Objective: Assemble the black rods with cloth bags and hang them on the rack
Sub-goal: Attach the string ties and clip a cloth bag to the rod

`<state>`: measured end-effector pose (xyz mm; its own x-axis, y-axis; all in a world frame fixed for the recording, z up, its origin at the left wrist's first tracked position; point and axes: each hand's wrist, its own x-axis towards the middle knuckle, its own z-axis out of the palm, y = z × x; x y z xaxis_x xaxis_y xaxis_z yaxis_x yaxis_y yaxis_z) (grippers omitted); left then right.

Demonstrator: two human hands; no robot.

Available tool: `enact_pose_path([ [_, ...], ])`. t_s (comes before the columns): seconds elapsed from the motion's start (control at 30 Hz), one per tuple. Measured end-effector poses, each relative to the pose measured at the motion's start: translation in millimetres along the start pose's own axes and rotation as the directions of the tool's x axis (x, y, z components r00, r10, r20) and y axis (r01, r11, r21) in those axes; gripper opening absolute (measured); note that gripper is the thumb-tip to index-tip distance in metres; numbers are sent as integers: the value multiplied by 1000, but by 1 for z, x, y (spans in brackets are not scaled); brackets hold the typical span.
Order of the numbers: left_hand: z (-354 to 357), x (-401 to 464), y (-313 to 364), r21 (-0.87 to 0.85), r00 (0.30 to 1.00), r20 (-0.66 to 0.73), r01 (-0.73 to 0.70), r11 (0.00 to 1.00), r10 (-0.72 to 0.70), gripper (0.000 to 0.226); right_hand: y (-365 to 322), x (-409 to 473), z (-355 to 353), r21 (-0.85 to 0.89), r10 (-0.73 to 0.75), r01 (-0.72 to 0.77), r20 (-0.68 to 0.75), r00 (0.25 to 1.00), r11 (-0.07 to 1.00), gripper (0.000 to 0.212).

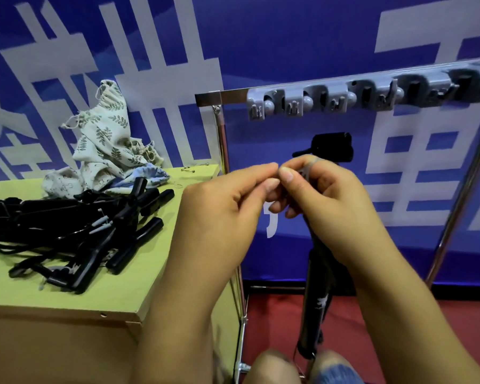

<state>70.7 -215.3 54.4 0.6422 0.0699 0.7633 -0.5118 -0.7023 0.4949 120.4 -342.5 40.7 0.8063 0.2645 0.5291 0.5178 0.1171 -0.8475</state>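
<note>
In front of the rack, your two hands meet over one black rod. It stands nearly upright, its foot down between your knees, its top up at your fingers. Your right hand is curled around the top of that rod, and a grey loop runs over its forefinger. Your left hand comes in from the left, thumb and forefinger pinched narrow on something small right against the right thumb. It's too small to name; my guess is you're working the loop or a ring at the rod's head.

No bag on this rod that I can see, so this one looks to be mid-assembly.

Look up at the rack: the grey clip strip along the bar shows nothing hanging from it, at least in the part in view. The far right end runs out of frame.

Over on the left, the yellow-green table holds the backlog. The pile of rods sits near you, cords tangled through it. Behind it, further off, lies the heap of cloth bags, leaf-print and pale blue, all loose. A few small metal rings or pins lie at the far right corner of the table.

By my reckoning you're at the start: none hung, one rod in hand, and nearly everything left to do.
</note>
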Motion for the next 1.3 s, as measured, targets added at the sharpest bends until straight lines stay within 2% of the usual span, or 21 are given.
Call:
enact_pose_path([
  [0.1,2,2,-5,-185,992,55,120,975,-112,22,2,3,-2,32,14,-14,16,1000,999,14],
  [0.2,2,4,-8,-361,980,115,192,912,-161,28,2,5,-3,50,7,-10,50,999,999,14],
  [0.3,4,4,-12,-508,961,150,275,816,-231,19,3,4,-4,72,2,-9,88,996,997,16],
  [0.37,4,5,-16,-534,954,160,300,790,-254,18,4,4,-4,79,4,-14,122,993,997,17],
  [0.57,7,6,-22,-546,973,119,232,805,-199,10,2,6,-4,127,27,-53,194,981,991,17],
  [0.63,10,6,-22,-596,972,112,231,769,-204,5,-2,11,-6,179,66,-106,220,973,978,16],
  [0.73,24,-1,-40,-688,948,102,286,667,-301,26,-8,24,-12,269,130,-202,263,956,942,17],
  [0.8,37,-14,-56,-681,934,155,336,650,-321,49,-17,33,-15,302,135,-232,309,941,925,16],
  [0.87,56,-31,-71,-606,913,275,407,684,-300,72,-27,41,-17,326,125,-252,363,923,911,15],
  [0.93,74,-43,-78,-536,857,450,484,692,-251,90,-37,48,-21,357,96,-243,383,919,902,14],
  [1.0,90,-49,-81,-493,789,565,558,668,-242,98,-44,55,-23,392,67,-245,416,907,887,17],
  [1.07,101,-48,-79,-437,765,589,573,694,-260,87,-49,59,-24,411,36,-251,464,885,877,21],
  [1.17,110,-44,-75,-441,789,524,574,690,-322,38,-50,62,-25,404,34,-268,500,866,875,22],
  [1.2,111,-42,-73,-465,798,511,569,678,-319,29,-50,63,-27,394,41,-270,501,865,879,22],
  [1.3,110,-41,-73,-491,818,483,550,676,-314,21,-51,64,-37,315,108,-277,463,880,908,31],
])
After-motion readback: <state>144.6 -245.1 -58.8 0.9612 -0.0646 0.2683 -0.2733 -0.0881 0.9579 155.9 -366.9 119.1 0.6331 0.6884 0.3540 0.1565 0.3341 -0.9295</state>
